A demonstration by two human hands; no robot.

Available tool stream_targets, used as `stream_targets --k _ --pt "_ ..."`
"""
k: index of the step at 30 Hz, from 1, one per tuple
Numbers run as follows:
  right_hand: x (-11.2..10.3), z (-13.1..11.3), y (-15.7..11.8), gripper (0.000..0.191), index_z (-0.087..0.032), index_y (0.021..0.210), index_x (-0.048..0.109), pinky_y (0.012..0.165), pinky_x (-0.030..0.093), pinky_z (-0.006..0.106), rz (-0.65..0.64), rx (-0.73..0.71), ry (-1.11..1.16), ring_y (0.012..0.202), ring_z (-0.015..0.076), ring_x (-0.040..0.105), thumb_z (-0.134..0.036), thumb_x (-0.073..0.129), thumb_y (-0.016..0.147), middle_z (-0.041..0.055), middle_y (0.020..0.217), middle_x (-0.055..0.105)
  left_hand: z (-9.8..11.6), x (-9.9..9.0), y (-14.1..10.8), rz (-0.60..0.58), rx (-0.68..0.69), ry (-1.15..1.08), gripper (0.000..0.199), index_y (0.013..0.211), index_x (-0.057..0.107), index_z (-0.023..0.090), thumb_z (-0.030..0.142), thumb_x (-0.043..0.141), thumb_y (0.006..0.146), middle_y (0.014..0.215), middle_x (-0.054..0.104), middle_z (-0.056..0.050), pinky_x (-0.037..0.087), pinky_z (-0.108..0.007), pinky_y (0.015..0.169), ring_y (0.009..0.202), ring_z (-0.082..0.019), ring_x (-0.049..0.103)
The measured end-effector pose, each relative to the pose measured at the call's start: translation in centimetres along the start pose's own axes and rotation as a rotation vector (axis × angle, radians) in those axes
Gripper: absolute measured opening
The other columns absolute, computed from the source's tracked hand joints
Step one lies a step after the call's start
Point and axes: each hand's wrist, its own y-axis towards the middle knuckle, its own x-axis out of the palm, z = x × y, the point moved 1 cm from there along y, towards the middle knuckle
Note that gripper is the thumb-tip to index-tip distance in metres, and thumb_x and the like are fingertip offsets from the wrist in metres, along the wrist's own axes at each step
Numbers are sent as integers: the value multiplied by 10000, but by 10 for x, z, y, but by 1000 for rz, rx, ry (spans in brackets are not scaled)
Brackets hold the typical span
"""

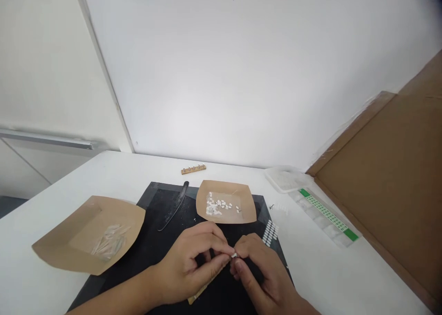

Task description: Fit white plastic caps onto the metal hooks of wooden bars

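Observation:
My left hand and my right hand meet over the black mat. Between their fingertips is a small white piece, pinched from both sides; its exact shape is mostly covered by the fingers. A light-brown strip lies partly hidden beneath my left hand. Just beyond the hands, a brown paper tray contains several small white oval pieces. Close to my right hand, rows of pale oval tabs lie at the mat's right edge.
A dark curved nail file lies on the mat. Left is another paper tray with clear packets. Behind stands a wooden bar with metal pegs. A clear case with a green-and-white strip and cardboard are right.

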Motion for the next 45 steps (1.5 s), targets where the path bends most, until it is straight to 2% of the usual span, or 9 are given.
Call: stream_targets --k 4,9,16,23,29,37,45 --pt "1 -3 -2 176 -243 954 586 748 431 320 -1 25 9 774 179 584 -165 482 1073 -2 829 649 -1 4 -1 25 -63 -18 191 1064 793 162 79 683 932 937 712 -98 564 -179 584 698 -121 679" --pt "1 -2 -1 150 -231 987 643 729 416 316 3 41 -15 771 179 567 -185 527 1071 7 824 632 2 5 0 56 -64 6 184 1016 788 163 63 675 911 894 709 -83 561 -168 569 670 -110 664" --pt "3 -5 3 163 -206 944 646 724 394 330 -8 26 -53 736 174 562 -164 527 1047 13 794 648 2 6 0 82 -45 68 192 971 786 158 29 685 870 857 708 -70 545 -172 543 615 -98 640" --pt "6 -5 2 185 -198 907 650 720 382 326 -25 94 -51 726 165 576 -190 538 1053 5 771 659 2 8 -1 101 -84 129 156 915 794 155 44 698 859 812 700 -56 544 -162 518 586 -94 644" --pt "6 -7 2 169 -199 948 686 746 391 322 -33 130 -45 730 156 584 -194 548 1046 -9 778 671 6 9 -2 118 -100 188 156 883 789 163 39 703 843 794 701 -37 548 -140 507 593 -90 651" --pt "9 -8 3 169 -196 870 646 714 370 308 -27 116 -38 655 120 531 -165 564 1015 -54 700 574 11 10 0 145 -141 249 143 769 759 166 40 694 782 740 714 -17 543 -142 495 536 -79 640" --pt "9 -11 3 178 -205 876 651 711 395 311 -47 144 -15 651 130 551 -201 560 1029 -41 702 612 14 9 3 120 -204 223 135 728 761 161 51 687 752 696 710 -18 529 -143 474 504 -83 635"
